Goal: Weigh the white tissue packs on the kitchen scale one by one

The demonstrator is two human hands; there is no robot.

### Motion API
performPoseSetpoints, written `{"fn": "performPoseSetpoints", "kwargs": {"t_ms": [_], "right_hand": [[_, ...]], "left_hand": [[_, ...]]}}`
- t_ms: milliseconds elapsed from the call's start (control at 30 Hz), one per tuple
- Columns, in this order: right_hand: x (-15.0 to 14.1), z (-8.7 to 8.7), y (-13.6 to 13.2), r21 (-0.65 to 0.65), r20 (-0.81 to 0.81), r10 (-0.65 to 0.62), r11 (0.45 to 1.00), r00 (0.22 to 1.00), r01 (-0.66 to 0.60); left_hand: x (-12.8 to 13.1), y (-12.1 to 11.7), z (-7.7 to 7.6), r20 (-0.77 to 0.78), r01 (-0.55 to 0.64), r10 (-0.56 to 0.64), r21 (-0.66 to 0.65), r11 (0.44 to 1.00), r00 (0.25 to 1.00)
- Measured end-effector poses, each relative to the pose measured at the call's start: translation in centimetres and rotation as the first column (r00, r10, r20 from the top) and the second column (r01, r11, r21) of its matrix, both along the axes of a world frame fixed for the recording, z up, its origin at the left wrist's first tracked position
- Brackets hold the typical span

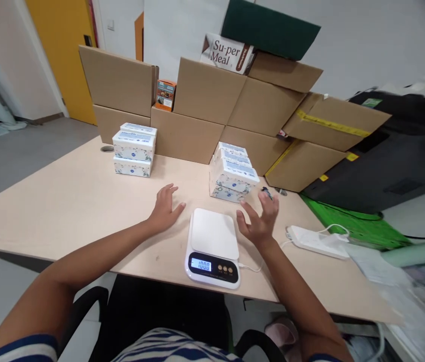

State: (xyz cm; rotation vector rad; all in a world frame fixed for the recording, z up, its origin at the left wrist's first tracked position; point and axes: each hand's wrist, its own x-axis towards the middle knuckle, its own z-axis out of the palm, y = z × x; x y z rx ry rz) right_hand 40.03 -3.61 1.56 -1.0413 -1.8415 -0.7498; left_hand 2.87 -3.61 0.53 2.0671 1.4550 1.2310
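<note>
A white digital scale [214, 234] lies near the table's front edge, its lit display showing what looks like 100.0 and its plate bare. My left hand [165, 210] hovers to the left of the scale, fingers apart, holding nothing. On the other side, my right hand [260, 218] is raised with spread fingers and nothing in it. Just behind my right hand stands a stack of white floral-printed packs [235, 173], several of them. Another stack of similar packs [134, 150] sits farther back on the left, away from my left hand.
Cardboard boxes [187, 133] line the table's back edge, with a small orange box [165, 95] among them. A white power strip [318, 242] lies to the right, and a thin cable joins the scale. A dark bag [397, 151] stands beyond the right edge.
</note>
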Motion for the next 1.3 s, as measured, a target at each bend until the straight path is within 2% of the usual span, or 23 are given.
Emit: {"fn": "performPoseSetpoints", "kwargs": {"t_ms": [133,233,300,367,467,633,733,800,867,933,1000,1133,1300], "right_hand": [[1.1,-1.7,-2.7,0.09,-0.135,0.024,0.996,0.991,-0.012],[1.4,-1.8,-2.8,-0.029,-0.295,-0.06,0.998,0.954,0.054],[1.2,-1.5,-2.7,-0.124,-0.367,-0.081,0.992,0.927,0.037],[0.8,-1.0,-2.9,-0.145,-0.398,-0.058,0.989,0.915,0.0],[0.1,-0.5,-3.9,-0.109,-0.405,-0.024,0.994,0.914,-0.022],[-0.2,-0.1,-5.2,0.049,-0.407,0.06,0.998,0.911,-0.044],[0.1,-0.1,-5.1,0.015,-0.401,-0.025,0.999,0.916,0.035],[0.2,-0.2,-5.0,0.007,-0.404,-0.059,0.998,0.913,0.068],[0.1,-0.3,-4.8,0.08,-0.419,-0.029,0.994,0.908,0.069],[-0.2,-0.7,-4.5,0.171,-0.436,0.03,0.984,0.899,0.05],[-0.4,-1.2,-4.2,0.199,-0.456,0.062,0.979,0.888,0.034],[-0.8,-1.7,-3.6,0.102,-0.494,-0.022,0.991,0.869,0.083],[-1.3,-1.3,-3.2,0.192,-0.471,0.032,0.979,0.881,0.067]], "left_hand": [[-0.5,0.3,0.3,0.023,-0.139,0.14,-0.024,0.99,0.99],[-0.7,0.5,0.4,0.051,-0.205,0.209,-0.071,0.976,0.977],[-0.8,0.5,0.5,0.064,-0.234,0.241,-0.101,0.967,0.968],[-0.8,0.5,0.7,0.073,-0.26,0.271,-0.129,0.957,0.96],[-0.8,0.3,0.9,0.083,-0.287,0.302,-0.16,0.945,0.95],[-1.2,0.3,1.4,0.093,-0.316,0.338,-0.189,0.93,0.937],[-2.5,2.3,3.4,0.06,-0.417,0.43,-0.154,0.896,0.901],[-3.7,4.6,5.6,0.035,-0.537,0.545,-0.125,0.834,0.838],[-5.0,7.2,7.8,0.0,-0.644,0.647,-0.097,0.759,0.762],[-6.2,9.5,9.6,-0.027,-0.698,0.697,-0.043,0.715,0.716],[-7.2,11.1,10.7,-0.032,-0.728,0.727,-0.014,0.686,0.686],[-8.6,12.4,10.9,-0.022,-0.756,0.757,-0.06,0.652,0.654],[-9.6,12.7,10.1,-0.036,-0.755,0.755,-0.078,0.651,0.655]]}}
